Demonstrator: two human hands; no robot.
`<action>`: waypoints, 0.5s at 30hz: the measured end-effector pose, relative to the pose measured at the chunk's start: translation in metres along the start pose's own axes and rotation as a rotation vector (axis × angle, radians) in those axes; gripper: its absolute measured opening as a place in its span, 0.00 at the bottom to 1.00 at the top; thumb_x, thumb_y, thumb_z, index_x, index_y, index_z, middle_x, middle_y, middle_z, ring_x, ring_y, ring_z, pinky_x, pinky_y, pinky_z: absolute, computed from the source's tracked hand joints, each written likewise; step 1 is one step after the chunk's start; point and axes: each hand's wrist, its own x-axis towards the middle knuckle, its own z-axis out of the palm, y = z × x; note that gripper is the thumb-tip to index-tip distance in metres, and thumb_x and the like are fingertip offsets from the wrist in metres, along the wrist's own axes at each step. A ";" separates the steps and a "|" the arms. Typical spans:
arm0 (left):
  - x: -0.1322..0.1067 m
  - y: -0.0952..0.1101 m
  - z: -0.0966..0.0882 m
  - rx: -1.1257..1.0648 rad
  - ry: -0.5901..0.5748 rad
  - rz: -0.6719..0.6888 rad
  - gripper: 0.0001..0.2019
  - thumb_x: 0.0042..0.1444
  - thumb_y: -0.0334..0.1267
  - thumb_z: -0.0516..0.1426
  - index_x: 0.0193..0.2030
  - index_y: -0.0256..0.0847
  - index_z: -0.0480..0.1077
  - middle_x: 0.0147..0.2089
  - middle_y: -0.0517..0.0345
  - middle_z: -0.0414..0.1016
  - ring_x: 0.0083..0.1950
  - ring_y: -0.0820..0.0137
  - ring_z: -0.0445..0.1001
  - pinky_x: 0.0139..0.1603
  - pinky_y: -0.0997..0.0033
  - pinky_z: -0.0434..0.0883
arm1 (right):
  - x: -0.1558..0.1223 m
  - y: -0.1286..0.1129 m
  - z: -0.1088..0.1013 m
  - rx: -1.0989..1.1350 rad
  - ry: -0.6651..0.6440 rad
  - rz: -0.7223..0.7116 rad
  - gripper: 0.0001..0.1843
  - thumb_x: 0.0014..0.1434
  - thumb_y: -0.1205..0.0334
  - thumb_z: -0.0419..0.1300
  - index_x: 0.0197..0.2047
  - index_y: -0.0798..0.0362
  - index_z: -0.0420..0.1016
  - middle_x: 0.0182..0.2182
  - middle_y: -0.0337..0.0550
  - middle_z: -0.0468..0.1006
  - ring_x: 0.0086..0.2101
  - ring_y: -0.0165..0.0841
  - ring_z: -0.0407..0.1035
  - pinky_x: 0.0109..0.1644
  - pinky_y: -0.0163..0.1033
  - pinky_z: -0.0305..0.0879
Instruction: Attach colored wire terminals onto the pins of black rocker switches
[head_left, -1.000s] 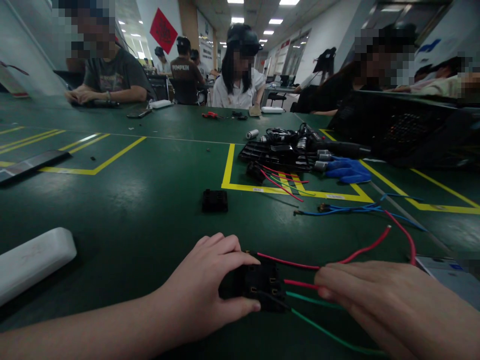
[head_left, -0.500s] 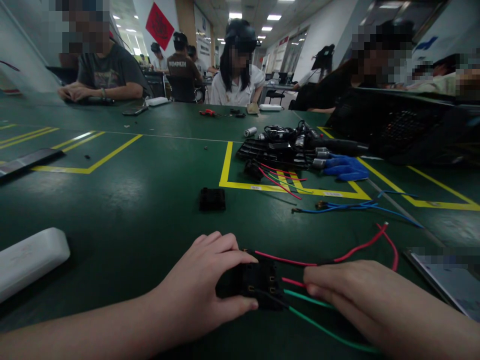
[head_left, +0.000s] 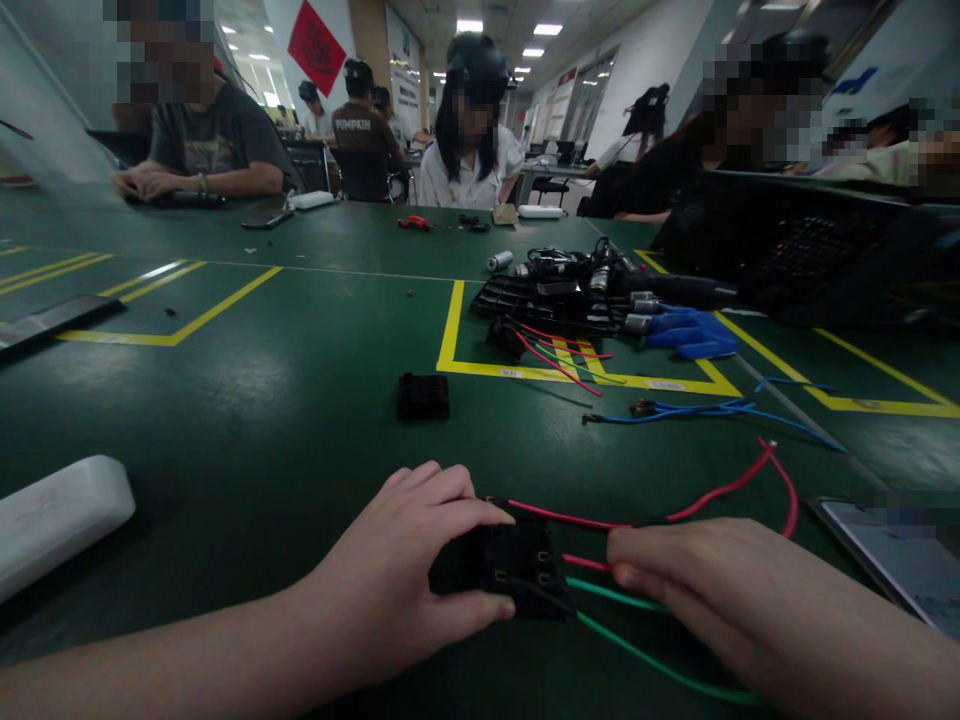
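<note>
My left hand (head_left: 427, 560) grips a small black plastic socket block (head_left: 517, 565) low over the table, thumb on its near side and fingers on the far side. Brass-coloured contacts show in the block's top. Red wires and green wires (head_left: 637, 650) run from it to the right. My right hand (head_left: 697, 580) is closed, thumb against fingers, on a short red wire (head_left: 586, 563) at the block's right side. A green wire passes beneath that hand. Its fingertips partly hide the wires. Behind my right hand lies a loose red wire (head_left: 724, 493).
A second black block (head_left: 423, 397) lies ahead. Beyond it are another wired block (head_left: 506, 337), blue wires (head_left: 697, 410), blue gloves (head_left: 690, 333) and a heap of black parts (head_left: 562, 290). A white case (head_left: 67, 520) lies left, a phone (head_left: 885, 560) right. Several people sit across the table.
Both hands keep nearly the same pose on the block and wire. The whole view has shifted very slightly; nothing was let go.
</note>
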 end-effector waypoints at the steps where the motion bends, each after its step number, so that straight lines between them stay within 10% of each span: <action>1: 0.000 0.000 0.000 0.002 0.001 -0.001 0.19 0.53 0.34 0.69 0.52 0.51 0.76 0.46 0.59 0.74 0.48 0.59 0.71 0.51 0.56 0.65 | 0.001 0.000 0.002 0.028 -0.051 -0.010 0.12 0.64 0.64 0.56 0.31 0.44 0.76 0.25 0.30 0.80 0.23 0.29 0.75 0.26 0.29 0.66; 6: 0.001 -0.001 0.001 0.002 0.004 0.006 0.20 0.52 0.34 0.69 0.52 0.51 0.77 0.46 0.59 0.74 0.49 0.58 0.71 0.52 0.54 0.65 | 0.005 -0.004 -0.002 0.101 -0.194 0.003 0.14 0.65 0.70 0.53 0.32 0.46 0.75 0.26 0.35 0.81 0.25 0.32 0.76 0.27 0.32 0.64; 15: 0.001 0.001 0.000 -0.001 -0.004 -0.006 0.21 0.51 0.33 0.70 0.52 0.50 0.77 0.46 0.59 0.74 0.48 0.57 0.72 0.50 0.54 0.65 | -0.006 -0.007 -0.010 0.039 0.128 -0.257 0.16 0.62 0.73 0.48 0.35 0.43 0.73 0.26 0.31 0.80 0.22 0.30 0.75 0.23 0.33 0.65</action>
